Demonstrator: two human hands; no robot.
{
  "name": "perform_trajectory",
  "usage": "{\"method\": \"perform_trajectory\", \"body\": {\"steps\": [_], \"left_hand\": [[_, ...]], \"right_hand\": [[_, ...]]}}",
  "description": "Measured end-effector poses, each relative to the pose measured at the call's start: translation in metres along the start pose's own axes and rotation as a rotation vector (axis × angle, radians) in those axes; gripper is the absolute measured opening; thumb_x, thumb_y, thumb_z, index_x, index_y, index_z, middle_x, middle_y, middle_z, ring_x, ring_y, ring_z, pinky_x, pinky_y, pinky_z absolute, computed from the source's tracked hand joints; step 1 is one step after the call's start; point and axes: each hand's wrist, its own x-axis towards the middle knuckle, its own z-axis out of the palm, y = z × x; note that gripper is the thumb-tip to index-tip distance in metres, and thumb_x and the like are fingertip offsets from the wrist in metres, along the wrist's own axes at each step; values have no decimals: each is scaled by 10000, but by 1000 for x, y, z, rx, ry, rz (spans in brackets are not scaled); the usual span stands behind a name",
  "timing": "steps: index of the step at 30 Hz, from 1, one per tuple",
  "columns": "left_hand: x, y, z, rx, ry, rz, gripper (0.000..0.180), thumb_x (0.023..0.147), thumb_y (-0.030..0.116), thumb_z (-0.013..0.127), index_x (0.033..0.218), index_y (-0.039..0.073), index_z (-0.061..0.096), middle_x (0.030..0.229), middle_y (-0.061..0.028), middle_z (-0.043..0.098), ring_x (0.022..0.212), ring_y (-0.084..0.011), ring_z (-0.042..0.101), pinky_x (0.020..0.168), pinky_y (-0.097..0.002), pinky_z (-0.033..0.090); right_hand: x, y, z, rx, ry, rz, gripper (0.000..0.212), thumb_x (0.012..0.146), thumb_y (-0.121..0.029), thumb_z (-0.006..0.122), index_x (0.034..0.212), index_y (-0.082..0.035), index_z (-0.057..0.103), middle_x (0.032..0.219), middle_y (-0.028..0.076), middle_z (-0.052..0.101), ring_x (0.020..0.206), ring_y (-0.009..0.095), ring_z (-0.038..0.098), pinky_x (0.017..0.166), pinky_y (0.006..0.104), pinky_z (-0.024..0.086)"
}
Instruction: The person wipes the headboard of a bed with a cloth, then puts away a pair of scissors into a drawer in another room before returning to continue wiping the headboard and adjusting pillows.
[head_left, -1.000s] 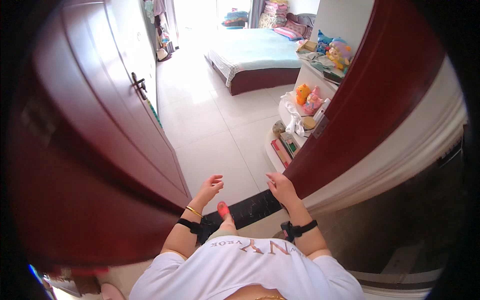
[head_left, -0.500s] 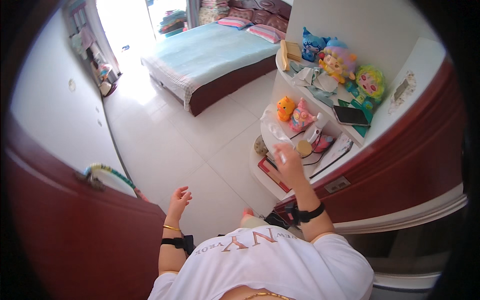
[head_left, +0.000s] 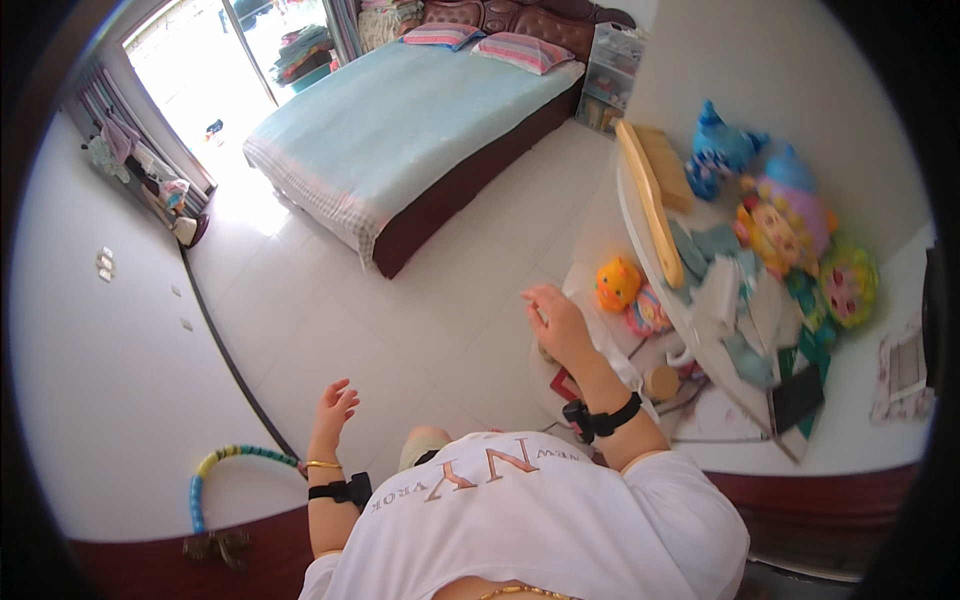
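Observation:
In front of my body, my left hand (head_left: pixel 335 408) is held in the air with its fingers apart and nothing in them. It is nearest to the segmented hula hoop (head_left: pixel 197 492) that hangs at the door handle (head_left: pixel 215 545). My right hand (head_left: pixel 558 325) is raised above the floor beside the white shelf unit, fingers loosely curled and apart, and I see nothing in it. Just past it on the lower shelf sit an orange duck toy (head_left: pixel 618 283) and a pink toy (head_left: pixel 647 312). A round tan lid (head_left: pixel 661 382) lies near my right forearm.
A bed (head_left: pixel 400 140) with a pale blue cover stands ahead on the tiled floor (head_left: pixel 330 300). The upper shelf holds a wooden brush-like object (head_left: pixel 650 200), crumpled cloths (head_left: pixel 730 290), a dark phone (head_left: pixel 797 400) and several dolls (head_left: pixel 785 220). Clear drawers (head_left: pixel 610 75) stand beside the bed.
I have moved forward through the doorway, so the bed and shelf look nearer. My right hand has shifted left, away from the lower shelf; my left hand has moved slightly left and down.

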Motion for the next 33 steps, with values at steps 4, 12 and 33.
{"method": "perform_trajectory", "body": {"steps": [4, 12, 33], "left_hand": [[96, 24, -16, -34, -35, -19, 384, 856, 243, 572, 1198, 80, 506, 984, -43, 602, 885, -129, 578, 737, -259, 452], [322, 109, -54, 137, -136, 49, 383, 839, 194, 584, 1191, 64, 505, 960, -56, 605, 839, -127, 587, 698, -261, 457], [736, 375, 243, 382, -636, 101, 391, 847, 203, 574, 1205, 58, 508, 924, -63, 611, 839, -135, 596, 692, -271, 482]], "right_hand": [[64, 42, 46, 60, 25, 238, 184, 790, -54, 551, 970, -38, 586, 920, 122, 593, 817, 268, 605, 703, 346, 480], [150, 125, 89, -252, 295, 487, 160, 785, -30, 567, 943, -7, 584, 861, 117, 591, 749, 243, 595, 682, 315, 474], [425, 435, 19, -364, 530, 660, 178, 841, -45, 554, 1012, -1, 581, 885, 110, 594, 775, 208, 604, 678, 298, 489]]}}
